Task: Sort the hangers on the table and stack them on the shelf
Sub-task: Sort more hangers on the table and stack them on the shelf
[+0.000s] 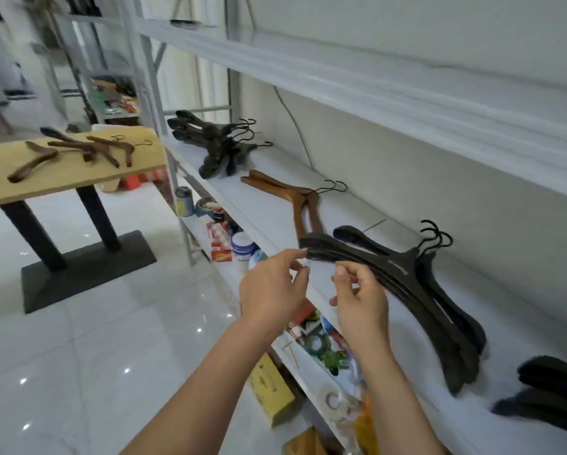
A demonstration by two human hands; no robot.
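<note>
Squaring black stack point(407, 275) on shelf point(275, 218) at 2 o'clock: left hand point(272, 290) pinches its arm tip, right hand point(362, 300) pinches alongside. Brown pair point(297, 198) and dark stack point(216, 142) shelved at 12. About four hangers point(88, 149) left on table point(78, 180), 10 o'clock.

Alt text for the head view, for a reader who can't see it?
A left hand and right hand hold the near arm of a black hanger stack lying on a white shelf. Farther along lie a brown pair and another dark stack; loose hangers lie on a wooden table.
</note>
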